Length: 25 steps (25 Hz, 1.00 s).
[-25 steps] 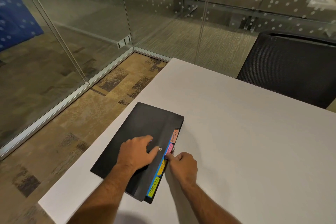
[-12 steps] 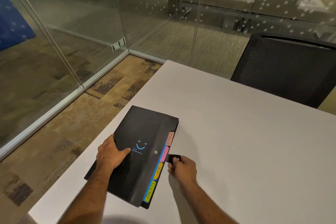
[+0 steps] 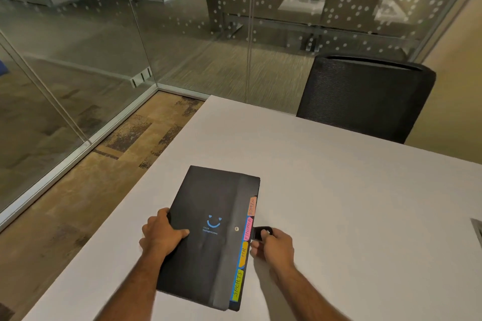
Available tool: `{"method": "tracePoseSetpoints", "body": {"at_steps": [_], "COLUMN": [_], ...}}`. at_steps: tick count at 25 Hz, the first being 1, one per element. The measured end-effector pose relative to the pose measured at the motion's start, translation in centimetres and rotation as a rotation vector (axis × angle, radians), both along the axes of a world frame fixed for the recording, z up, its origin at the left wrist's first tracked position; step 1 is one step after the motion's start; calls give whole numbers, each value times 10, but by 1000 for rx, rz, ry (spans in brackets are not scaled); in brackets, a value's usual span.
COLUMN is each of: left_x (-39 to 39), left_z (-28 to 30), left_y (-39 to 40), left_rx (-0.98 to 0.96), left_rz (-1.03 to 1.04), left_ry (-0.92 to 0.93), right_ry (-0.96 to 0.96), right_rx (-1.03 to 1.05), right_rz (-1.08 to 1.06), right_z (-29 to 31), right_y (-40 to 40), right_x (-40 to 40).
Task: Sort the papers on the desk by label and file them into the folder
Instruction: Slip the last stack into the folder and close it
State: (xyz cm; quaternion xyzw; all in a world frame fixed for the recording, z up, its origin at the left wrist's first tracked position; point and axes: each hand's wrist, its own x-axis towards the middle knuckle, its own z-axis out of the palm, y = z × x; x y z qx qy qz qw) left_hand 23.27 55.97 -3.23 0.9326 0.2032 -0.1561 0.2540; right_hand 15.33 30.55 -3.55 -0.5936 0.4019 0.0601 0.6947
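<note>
A black folder lies closed on the white desk, with a blue smile mark and a snap stud on its cover. Coloured tabs marked ADMIN, FINANCE, HR and SPORTS stick out along its right edge. My left hand grips the folder's left edge, thumb on the cover. My right hand pinches the black snap strap, which is pulled out to the right of the tabs. No loose papers are in view.
A black mesh chair stands at the desk's far side. Glass walls enclose the room on the left and behind. The desk's left edge drops to a brown carpet floor. A grey object shows at the right frame edge.
My left hand slid from the middle of the cover to the folder's left edge. My right hand pulled the strap off the stud and out to the right.
</note>
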Motion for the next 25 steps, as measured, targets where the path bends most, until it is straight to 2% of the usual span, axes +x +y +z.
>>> {"method": "tracePoseSetpoints", "body": {"at_steps": [15,25], "left_x": [-56,-103], "left_z": [1,3], "left_y": [-164,-247], "left_rx": [-237,-283], "left_rz": [-282,-408], "left_ry": [22,54], "right_ry": [58,117], "right_rx": [-131,-336], "right_rz": [-329,-358], "right_z": [9,16], "right_y": [-155,-242], "right_x": [-111,-157]}}
